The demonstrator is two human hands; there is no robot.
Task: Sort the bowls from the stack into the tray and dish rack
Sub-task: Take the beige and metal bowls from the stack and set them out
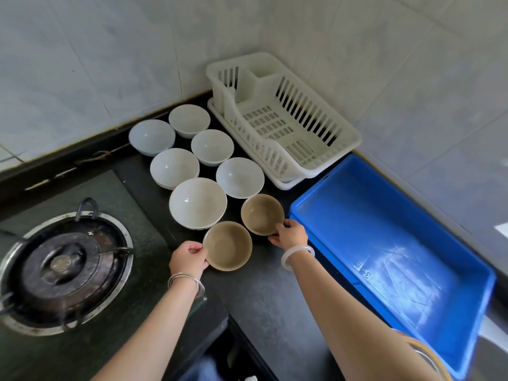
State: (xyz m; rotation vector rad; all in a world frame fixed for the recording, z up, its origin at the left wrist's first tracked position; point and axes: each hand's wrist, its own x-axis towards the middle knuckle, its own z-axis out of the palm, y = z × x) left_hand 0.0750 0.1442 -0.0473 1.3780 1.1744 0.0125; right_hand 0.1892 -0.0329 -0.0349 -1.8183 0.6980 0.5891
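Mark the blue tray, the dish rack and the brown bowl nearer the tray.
blue tray [368, 232], head view, bare floor.
white dish rack [270, 125], head view, slatted floor.
brown bowl nearer the tray [261, 213], head view, inside bottom.

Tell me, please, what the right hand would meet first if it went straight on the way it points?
Past the brown bowl that the right hand grips, probably the white bowl just behind; depth is unclear.
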